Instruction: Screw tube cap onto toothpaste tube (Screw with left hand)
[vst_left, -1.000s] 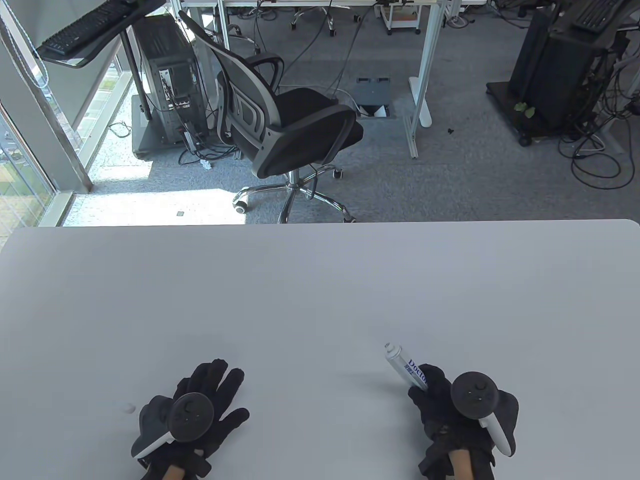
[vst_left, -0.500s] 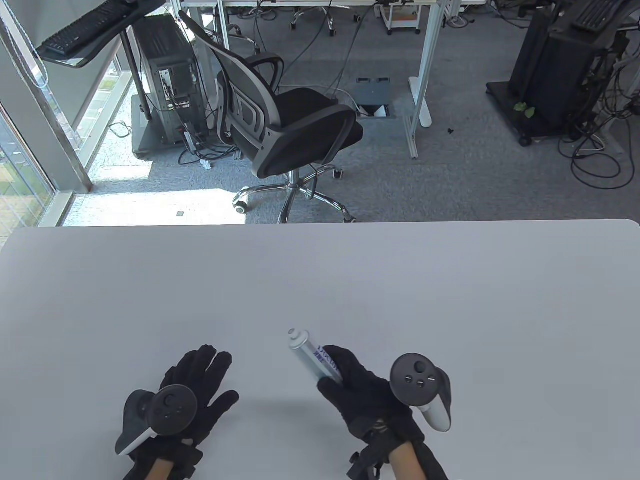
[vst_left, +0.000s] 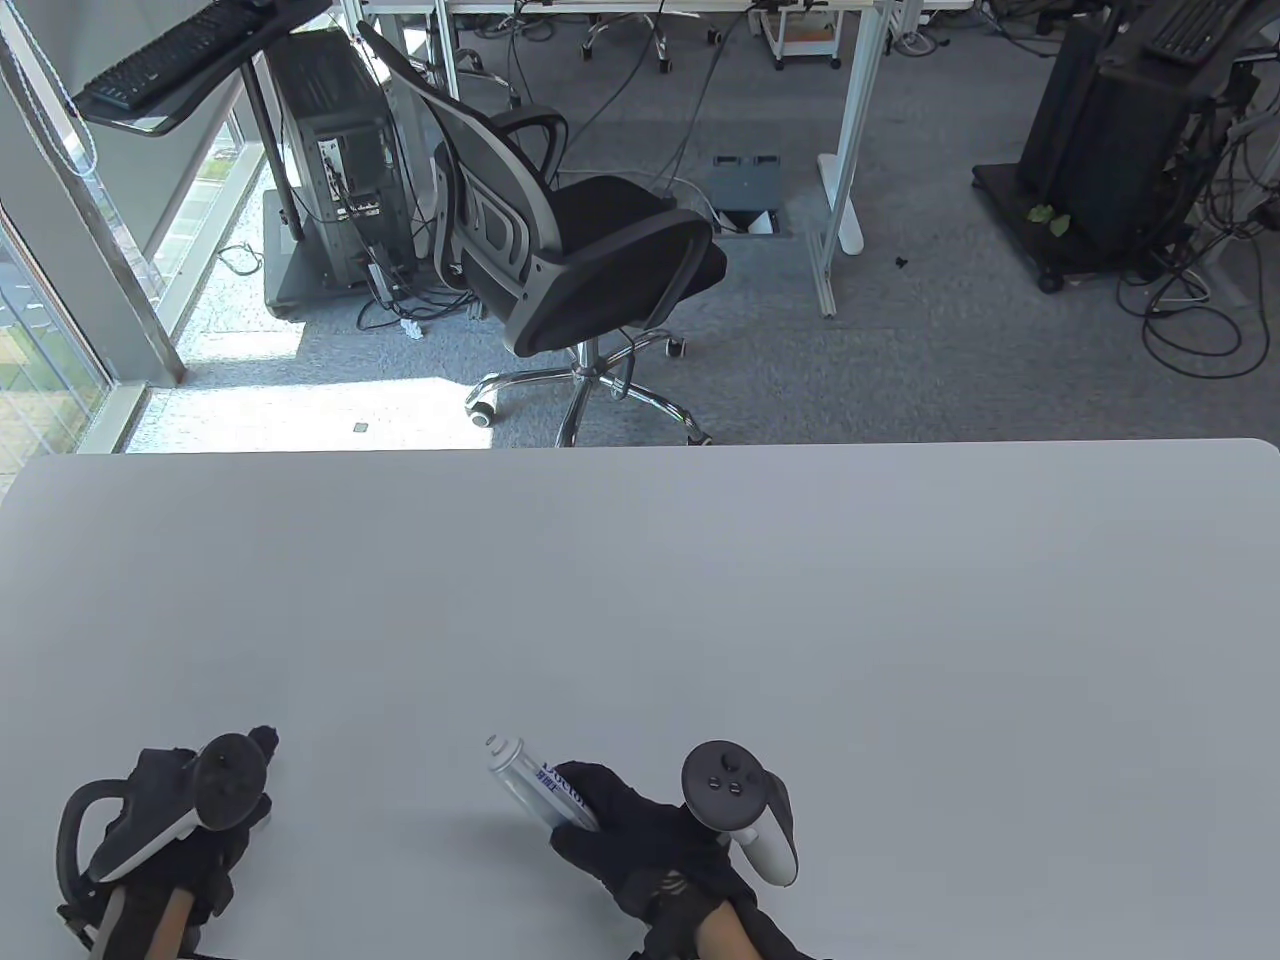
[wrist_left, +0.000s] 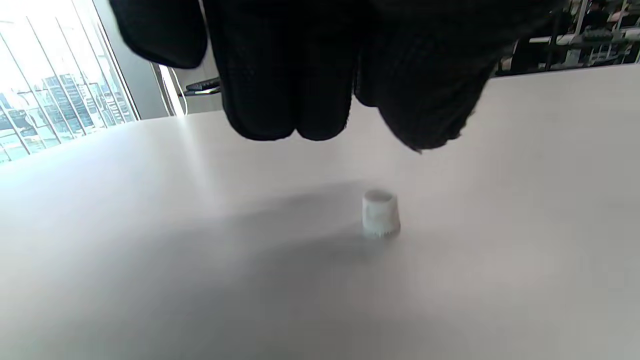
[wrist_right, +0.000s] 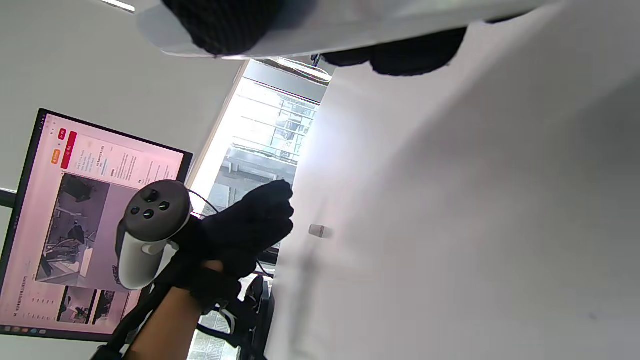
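The small white cap (wrist_left: 380, 212) stands on the table just below my left hand's fingertips (wrist_left: 285, 115), which hang over it without touching. It also shows in the right wrist view (wrist_right: 316, 230), a little apart from the left hand (wrist_right: 250, 225). In the table view my left hand (vst_left: 255, 750) covers the cap at the front left. My right hand (vst_left: 610, 825) grips the white toothpaste tube (vst_left: 545, 785) by its body, lifted slightly, with the open nozzle (vst_left: 500, 746) pointing up and to the left, toward the left hand.
The white table (vst_left: 640, 580) stretches bare behind the hands. Its far edge (vst_left: 640, 445) borders an office chair (vst_left: 580, 250) and floor cables. A monitor (wrist_right: 90, 225) stands beyond the left hand in the right wrist view.
My right hand has carried the tube leftward and nearer the front edge. My left hand has moved left and turned over the cap, which it now hides in the table view.
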